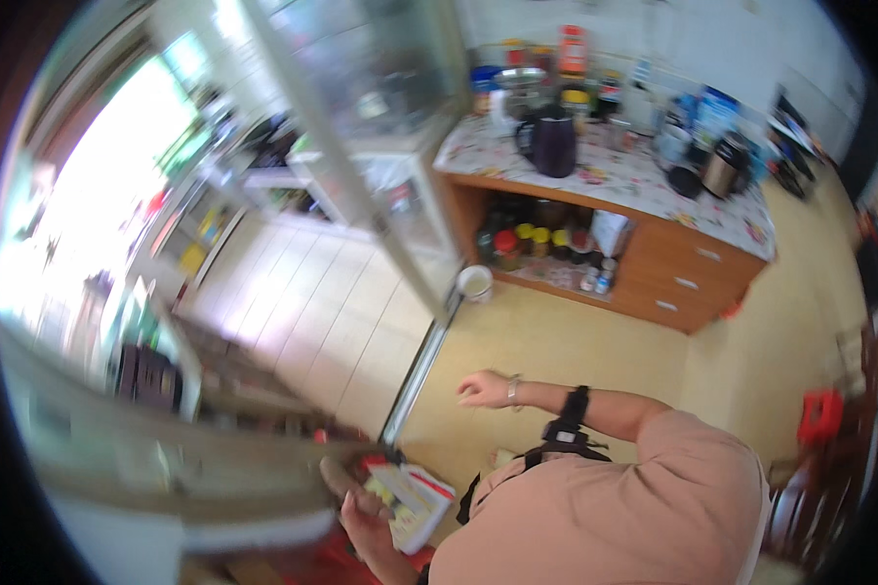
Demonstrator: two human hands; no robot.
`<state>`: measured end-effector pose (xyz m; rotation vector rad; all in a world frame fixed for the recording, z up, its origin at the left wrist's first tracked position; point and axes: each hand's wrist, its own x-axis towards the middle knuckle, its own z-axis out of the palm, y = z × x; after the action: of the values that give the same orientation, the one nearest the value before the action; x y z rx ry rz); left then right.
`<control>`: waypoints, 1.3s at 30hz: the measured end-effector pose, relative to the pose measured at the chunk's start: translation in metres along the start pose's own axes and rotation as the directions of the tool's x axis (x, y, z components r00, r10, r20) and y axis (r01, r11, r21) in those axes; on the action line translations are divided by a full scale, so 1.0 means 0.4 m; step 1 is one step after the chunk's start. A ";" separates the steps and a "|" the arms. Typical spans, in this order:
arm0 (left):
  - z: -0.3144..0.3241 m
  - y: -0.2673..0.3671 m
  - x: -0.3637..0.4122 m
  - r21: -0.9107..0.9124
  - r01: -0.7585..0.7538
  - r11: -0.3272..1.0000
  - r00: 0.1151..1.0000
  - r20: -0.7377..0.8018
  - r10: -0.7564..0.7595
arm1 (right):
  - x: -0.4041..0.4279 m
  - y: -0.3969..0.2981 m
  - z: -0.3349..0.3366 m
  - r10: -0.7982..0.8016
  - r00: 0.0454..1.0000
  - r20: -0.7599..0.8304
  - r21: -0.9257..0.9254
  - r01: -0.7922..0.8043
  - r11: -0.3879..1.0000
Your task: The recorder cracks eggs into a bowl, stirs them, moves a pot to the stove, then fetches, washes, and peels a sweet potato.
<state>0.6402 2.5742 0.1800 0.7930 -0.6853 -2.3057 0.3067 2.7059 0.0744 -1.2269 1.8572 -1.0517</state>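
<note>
My left hand (369, 523) is at the lower left, its fingers around a brown, elongated root vegetable (340, 479). Blur hides exactly which kind it is. Just beyond that hand is a white printed box (428, 504) with red edging and writing on it. My right hand (485, 389), with a bracelet at its wrist, is in the air over the yellowish floor (593, 329). Its fingers are loosely curled, and nothing shows in them. A metal sliding-door track (413, 384) runs along the floor to the left of it.
Ahead, a wooden cabinet (651, 274) bears a dark kettle (556, 142), a thermos (726, 164) and several bottles. A white bucket (475, 283) stands by the glass door frame (380, 219). Beyond lies a tiled kitchen floor (314, 292). To the right is a red object (821, 415).
</note>
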 end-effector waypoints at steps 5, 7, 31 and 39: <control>0.124 0.161 0.333 0.217 0.002 0.976 1.000 -0.017 0.002 | 0.285 -0.139 -0.109 -0.033 0.998 -0.055 -0.059 0.030 0.998; 0.138 0.212 0.433 0.164 -0.061 0.984 0.998 -0.023 0.066 | 0.422 -0.155 -0.106 0.007 1.000 0.020 0.003 -0.007 1.000; -0.111 1.009 1.488 0.164 -0.244 0.956 0.864 -0.412 0.291 | 2.051 -0.420 -0.094 0.128 0.972 0.197 0.256 -0.177 0.950; -0.111 1.342 1.929 0.205 -0.177 0.963 0.902 -0.358 0.242 | 2.466 -0.362 -0.159 0.231 0.965 0.124 0.266 -0.257 0.929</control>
<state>0.3715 1.6729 0.2053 1.1473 -0.7502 -1.8440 -0.0211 1.7644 0.1372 -0.8398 1.6721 -1.0586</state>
